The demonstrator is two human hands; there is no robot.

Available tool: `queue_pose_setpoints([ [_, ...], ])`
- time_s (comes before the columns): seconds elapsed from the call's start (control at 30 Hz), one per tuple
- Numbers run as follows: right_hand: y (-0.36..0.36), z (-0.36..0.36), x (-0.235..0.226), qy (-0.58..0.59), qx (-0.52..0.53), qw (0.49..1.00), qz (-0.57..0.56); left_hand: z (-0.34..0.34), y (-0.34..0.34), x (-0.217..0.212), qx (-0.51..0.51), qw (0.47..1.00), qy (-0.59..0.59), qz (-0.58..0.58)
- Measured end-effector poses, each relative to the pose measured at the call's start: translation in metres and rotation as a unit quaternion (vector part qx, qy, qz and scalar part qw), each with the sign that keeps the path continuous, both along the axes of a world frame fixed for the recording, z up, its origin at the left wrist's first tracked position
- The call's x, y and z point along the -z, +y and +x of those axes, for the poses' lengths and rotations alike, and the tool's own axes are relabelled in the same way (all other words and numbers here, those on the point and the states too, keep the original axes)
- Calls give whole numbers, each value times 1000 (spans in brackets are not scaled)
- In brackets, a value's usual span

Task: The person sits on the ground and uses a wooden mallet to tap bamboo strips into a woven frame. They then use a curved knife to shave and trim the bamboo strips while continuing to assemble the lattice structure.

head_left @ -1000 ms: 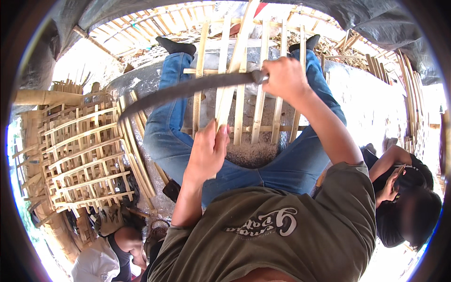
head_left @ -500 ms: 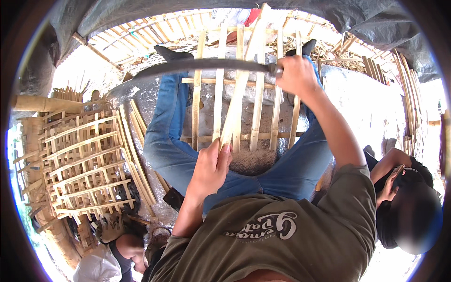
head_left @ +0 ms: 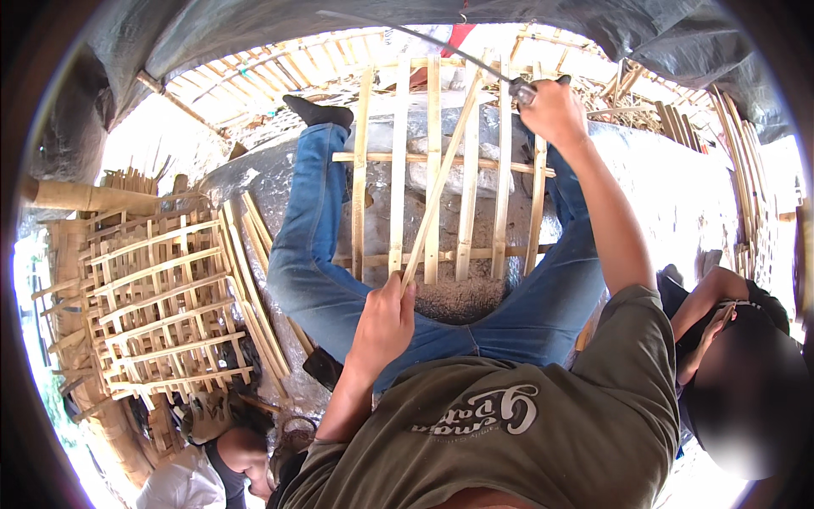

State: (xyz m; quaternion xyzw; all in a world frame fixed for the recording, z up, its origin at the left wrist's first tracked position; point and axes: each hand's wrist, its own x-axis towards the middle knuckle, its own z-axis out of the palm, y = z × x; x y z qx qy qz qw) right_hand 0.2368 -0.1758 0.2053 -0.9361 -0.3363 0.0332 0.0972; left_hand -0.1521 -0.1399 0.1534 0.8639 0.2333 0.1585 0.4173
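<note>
My left hand [head_left: 386, 321] grips the near end of a long bamboo slat [head_left: 441, 182] that lies slanted across a bamboo lattice frame [head_left: 398, 161] resting between my legs in blue jeans [head_left: 309, 254]. My right hand [head_left: 553, 110] is raised at the far right of the frame, shut on the handle of a long curved blade [head_left: 407, 32] that reaches up and to the left, above the frame. The blade is apart from the bamboo.
A stack of finished bamboo lattice frames [head_left: 157, 297] lies at the left, with loose slats [head_left: 254, 280] beside it. A person [head_left: 738, 373] sits at my right, another person [head_left: 212, 467] crouches at lower left. More bamboo strips [head_left: 746, 161] stand at the right.
My right hand has lifted the blade from lying across the frame to high above it. My left hand has closed around the slanted slat's near end.
</note>
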Motion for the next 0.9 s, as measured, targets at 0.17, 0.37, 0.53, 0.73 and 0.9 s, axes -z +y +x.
queue_pose_setpoints([
  [0.17,-9,-31,3,-49,-79,996,-16,11,-3,-18,2,999,34,-22],
  [0.37,-12,37,19,-16,29,997,-74,-14,-15,-10,4,998,69,-9],
  [0.53,-36,91,50,-50,82,994,-53,-21,-11,-1,-26,998,29,-54],
  [0.73,-60,100,82,41,94,993,60,-15,6,8,-39,959,51,-274],
  [0.9,-63,46,65,101,52,981,154,-17,0,17,-47,942,44,-330],
])
